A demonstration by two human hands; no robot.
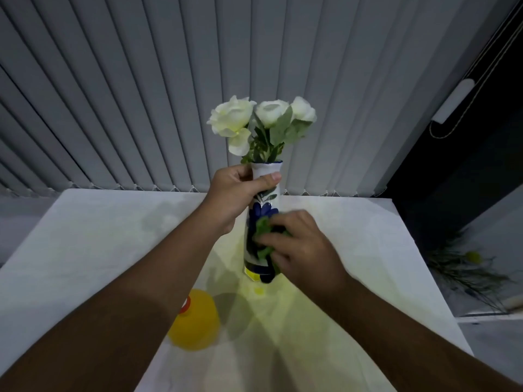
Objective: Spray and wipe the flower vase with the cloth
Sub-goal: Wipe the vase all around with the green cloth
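We are gripping neck of tall white ceramic flower vase with blue painted flowers (261,222), mid-table toward far edge, left hand (235,193) clenched; right hand (300,247) pressing green cloth (264,236) on body; hard sideways wiping risking tipping, white roses (260,120) top-heavy

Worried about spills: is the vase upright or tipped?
Roughly upright: the vase stands base-down on the table, left hand gripping its neck.

Domestic or office room, indicated by grey vertical blinds (141,94) across the upper frame, a white table (85,236) at centre and a dark window (467,165) at right.
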